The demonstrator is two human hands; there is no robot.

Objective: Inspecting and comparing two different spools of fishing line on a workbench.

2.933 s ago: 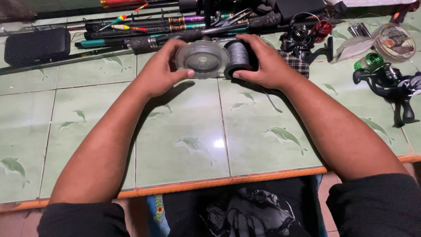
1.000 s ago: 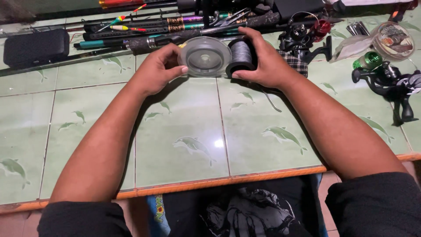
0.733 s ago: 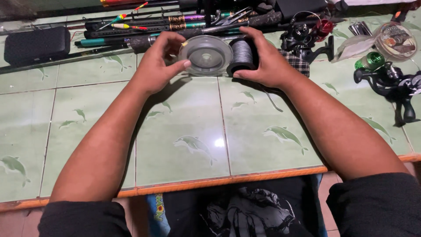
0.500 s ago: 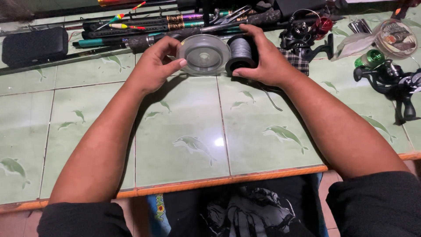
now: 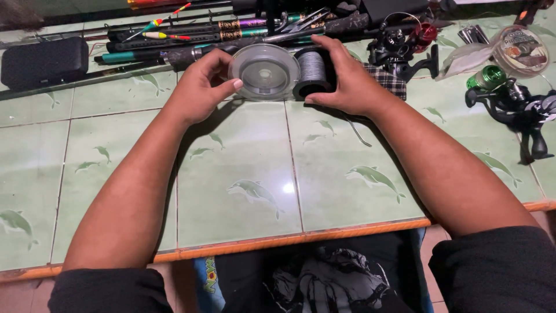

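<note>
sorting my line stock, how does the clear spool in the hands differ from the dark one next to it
The clear spool is see-through plastic with a wide flat face; the dark spool is black-rimmed and wound with grey line. The clear one faces the camera, the dark one shows its side. The left hand grips the clear one, the right hand the dark one. Both are round and held side by side.

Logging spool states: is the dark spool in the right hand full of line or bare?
Wound: grey line covers the dark spool's core beside the right hand.
</note>
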